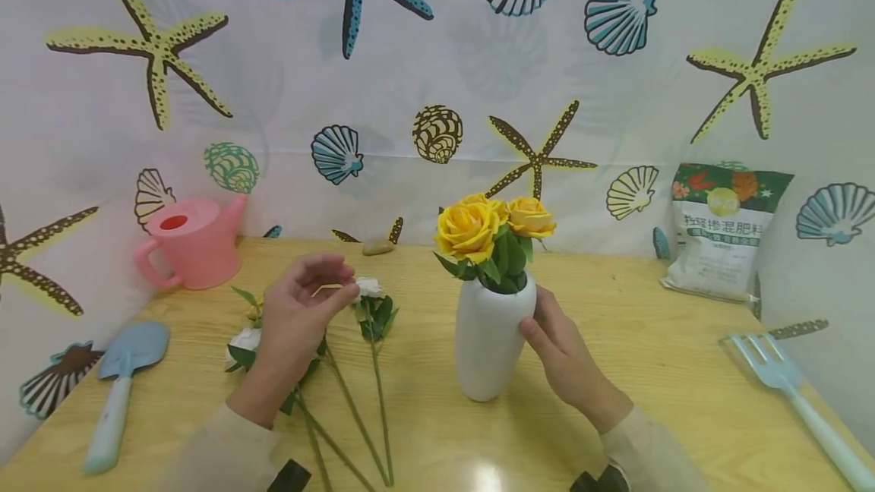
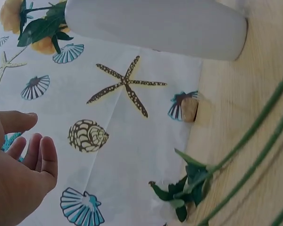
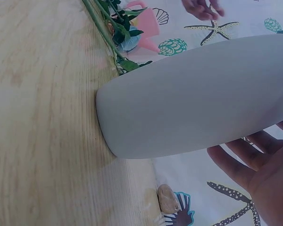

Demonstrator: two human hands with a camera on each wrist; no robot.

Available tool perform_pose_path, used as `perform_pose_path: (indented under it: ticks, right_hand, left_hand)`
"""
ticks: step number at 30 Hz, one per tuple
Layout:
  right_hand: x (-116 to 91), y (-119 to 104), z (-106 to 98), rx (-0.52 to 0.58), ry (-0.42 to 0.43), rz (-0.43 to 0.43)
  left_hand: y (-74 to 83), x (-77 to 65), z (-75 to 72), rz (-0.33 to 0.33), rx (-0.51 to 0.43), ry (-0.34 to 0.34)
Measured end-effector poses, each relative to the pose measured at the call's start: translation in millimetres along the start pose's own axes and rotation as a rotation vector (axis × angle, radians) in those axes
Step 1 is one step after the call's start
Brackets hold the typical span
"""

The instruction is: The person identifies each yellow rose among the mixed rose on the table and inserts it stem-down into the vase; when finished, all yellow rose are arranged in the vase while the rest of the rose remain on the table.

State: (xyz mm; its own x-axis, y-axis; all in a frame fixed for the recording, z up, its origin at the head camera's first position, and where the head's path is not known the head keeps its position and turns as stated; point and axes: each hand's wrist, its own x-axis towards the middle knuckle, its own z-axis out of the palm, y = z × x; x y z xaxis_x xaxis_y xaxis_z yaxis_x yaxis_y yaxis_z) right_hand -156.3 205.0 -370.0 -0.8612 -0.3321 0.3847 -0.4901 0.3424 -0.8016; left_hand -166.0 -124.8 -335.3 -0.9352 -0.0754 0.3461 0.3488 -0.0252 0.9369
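Observation:
A white vase (image 1: pixel 487 340) stands on the table with yellow roses (image 1: pixel 472 228) and green leaves in its mouth. My right hand (image 1: pixel 562 351) grips the vase's right side near the top, thumb in front and fingers behind. In the right wrist view, the fingers (image 3: pixel 240 162) lie along the vase wall (image 3: pixel 193 101). Raised above loose flowers, my left hand (image 1: pixel 301 306) holds nothing, its fingers loosely bent. Beside it lies a white rose (image 1: pixel 368 287) on a long stem; another white rose (image 1: pixel 244 342) is partly hidden behind the wrist.
A pink watering can (image 1: pixel 198 249) stands at the back left, with a blue hand trowel (image 1: pixel 126 370) nearer. On the right are a fertiliser bag (image 1: pixel 721 241) and a blue hand fork (image 1: pixel 786 386). A small stone (image 1: pixel 377 247) sits at the table's back edge, before a patterned cloth (image 1: pixel 287 97).

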Motion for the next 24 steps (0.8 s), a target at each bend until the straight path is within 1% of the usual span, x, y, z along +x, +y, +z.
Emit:
perform_pose_path:
  ticks: [3,6,9,11,13,16,18,20,24]
  right_hand:
    - [0,1,1,-0.003,0.005,-0.012]
    - [0,1,1,-0.003,0.007,-0.026]
    - [0,1,2,-0.004,0.007,-0.034]
    - [0,1,1,0.0,0.006,-0.035]
    - [1,0,1,0.002,0.004,-0.034]
    - [0,0,1,0.004,0.004,-0.032]
    - [0,0,0,0.001,0.006,-0.032]
    - [0,0,0,0.003,0.008,-0.029]
    - [0,1,1,0.013,0.008,-0.025]
  left_hand:
    - [-2.0,-6.2,-19.6,-0.021,0.065,0.025]
    - [-3.0,-11.9,-33.0,-0.042,0.115,0.032]
    - [-4.4,-18.0,-42.1,-0.086,0.213,0.047]
    - [-5.2,-21.1,-47.1,-0.124,0.321,0.055]
    - [-6.2,-25.0,-51.4,-0.148,0.494,0.037]
    - [-8.9,-30.3,-55.2,-0.168,0.75,-0.037]
    - [-12.0,-32.7,-55.7,-0.175,0.869,-0.094]
    - [-15.4,-33.2,-55.5,-0.196,0.938,-0.133]
    - [-21.7,-32.0,-56.2,-0.232,1.019,-0.167]
